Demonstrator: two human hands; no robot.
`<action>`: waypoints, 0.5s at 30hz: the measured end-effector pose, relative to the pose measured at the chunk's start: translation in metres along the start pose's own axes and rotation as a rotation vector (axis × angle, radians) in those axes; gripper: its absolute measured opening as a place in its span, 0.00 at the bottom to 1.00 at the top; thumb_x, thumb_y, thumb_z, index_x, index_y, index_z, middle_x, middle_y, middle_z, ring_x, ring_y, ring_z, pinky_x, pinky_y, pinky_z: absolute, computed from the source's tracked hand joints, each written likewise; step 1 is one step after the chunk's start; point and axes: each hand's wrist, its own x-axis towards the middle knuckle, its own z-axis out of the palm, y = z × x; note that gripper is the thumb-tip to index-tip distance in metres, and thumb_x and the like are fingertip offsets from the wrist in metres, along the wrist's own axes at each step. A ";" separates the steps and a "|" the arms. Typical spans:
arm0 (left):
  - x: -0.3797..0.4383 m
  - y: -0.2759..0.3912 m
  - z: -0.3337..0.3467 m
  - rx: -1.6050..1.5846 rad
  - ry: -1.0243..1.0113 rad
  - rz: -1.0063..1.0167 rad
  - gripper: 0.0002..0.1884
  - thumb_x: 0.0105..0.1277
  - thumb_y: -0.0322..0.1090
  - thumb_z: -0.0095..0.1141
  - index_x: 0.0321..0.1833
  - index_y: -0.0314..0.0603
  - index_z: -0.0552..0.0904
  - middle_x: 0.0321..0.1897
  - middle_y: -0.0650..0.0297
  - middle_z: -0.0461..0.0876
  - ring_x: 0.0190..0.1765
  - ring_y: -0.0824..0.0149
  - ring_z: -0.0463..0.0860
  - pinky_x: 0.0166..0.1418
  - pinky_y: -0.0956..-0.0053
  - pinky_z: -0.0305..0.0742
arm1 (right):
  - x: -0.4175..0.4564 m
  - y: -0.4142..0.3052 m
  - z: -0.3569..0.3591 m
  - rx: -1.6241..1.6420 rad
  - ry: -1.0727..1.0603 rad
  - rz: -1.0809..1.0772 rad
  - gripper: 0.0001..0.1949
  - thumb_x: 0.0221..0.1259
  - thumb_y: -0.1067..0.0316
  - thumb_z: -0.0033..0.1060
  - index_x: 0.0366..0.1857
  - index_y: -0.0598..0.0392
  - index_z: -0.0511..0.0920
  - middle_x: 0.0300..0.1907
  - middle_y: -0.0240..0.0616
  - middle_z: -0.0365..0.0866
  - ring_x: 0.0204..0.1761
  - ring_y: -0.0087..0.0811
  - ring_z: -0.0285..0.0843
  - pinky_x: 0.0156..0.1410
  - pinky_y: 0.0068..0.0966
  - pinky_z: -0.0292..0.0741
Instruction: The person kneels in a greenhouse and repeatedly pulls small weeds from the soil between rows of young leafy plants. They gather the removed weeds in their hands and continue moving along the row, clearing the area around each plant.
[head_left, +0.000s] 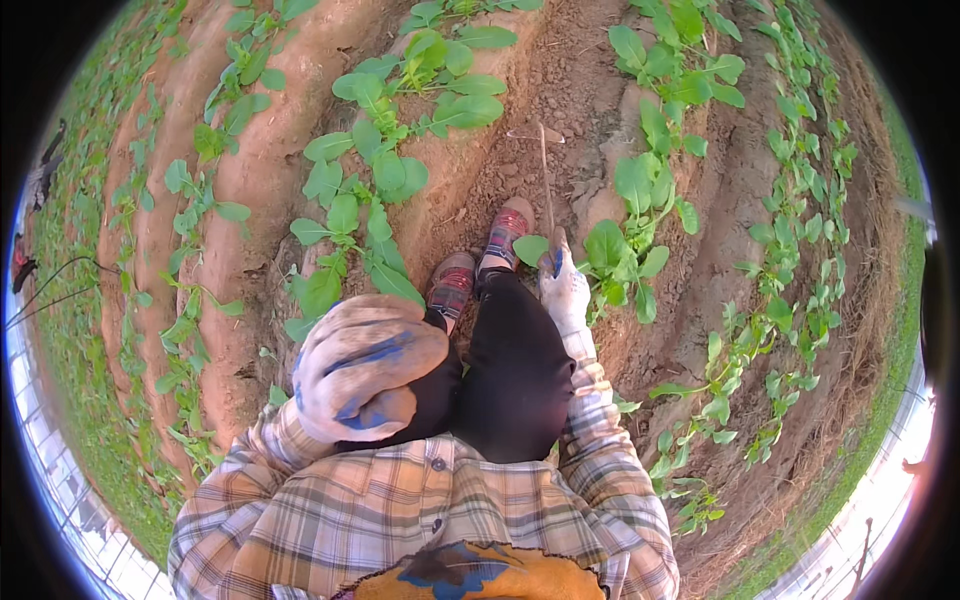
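Note:
My right hand (565, 291), in a soiled white and blue work glove, grips the thin handle (546, 180) of a hand hoe. The handle points away from me along the furrow, and the hoe's head (551, 135) lies against loose soil beyond my shoes. Close to the camera is my left hand (367, 367), in a matching glove and raised above my left thigh. Its fingers are curled in, and nothing shows inside them. A leafy green plant (626, 247) grows just to the right of my right hand.
My checked shoes (510, 225) stand in the furrow (517, 169) between two planted rows. Broad-leaved plants (390, 169) line the left ridge, with more plants (660, 172) on the right. Further rows run out to both sides. A grass strip (911, 240) borders the far right.

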 end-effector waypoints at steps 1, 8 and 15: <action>-0.001 0.003 0.001 0.038 -0.006 0.015 0.20 0.66 0.46 0.58 0.43 0.30 0.82 0.36 0.51 0.84 0.39 0.49 0.84 0.47 0.51 0.79 | -0.007 -0.002 -0.002 0.012 0.008 -0.010 0.26 0.65 0.53 0.53 0.66 0.49 0.69 0.31 0.52 0.84 0.36 0.50 0.84 0.43 0.43 0.78; -0.022 -0.008 0.003 0.209 0.235 -0.246 0.19 0.63 0.40 0.54 0.51 0.32 0.79 0.47 0.49 0.83 0.51 0.50 0.82 0.59 0.59 0.74 | 0.039 0.008 0.011 -0.202 -0.086 -0.036 0.25 0.62 0.55 0.52 0.63 0.50 0.72 0.39 0.49 0.86 0.42 0.48 0.84 0.49 0.42 0.79; -0.076 -0.040 -0.020 0.101 0.294 -0.688 0.18 0.68 0.34 0.47 0.56 0.31 0.77 0.51 0.51 0.82 0.49 0.55 0.84 0.59 0.64 0.73 | 0.034 -0.009 -0.005 -0.070 0.054 -0.013 0.29 0.56 0.54 0.58 0.63 0.54 0.72 0.35 0.49 0.85 0.40 0.48 0.84 0.45 0.42 0.79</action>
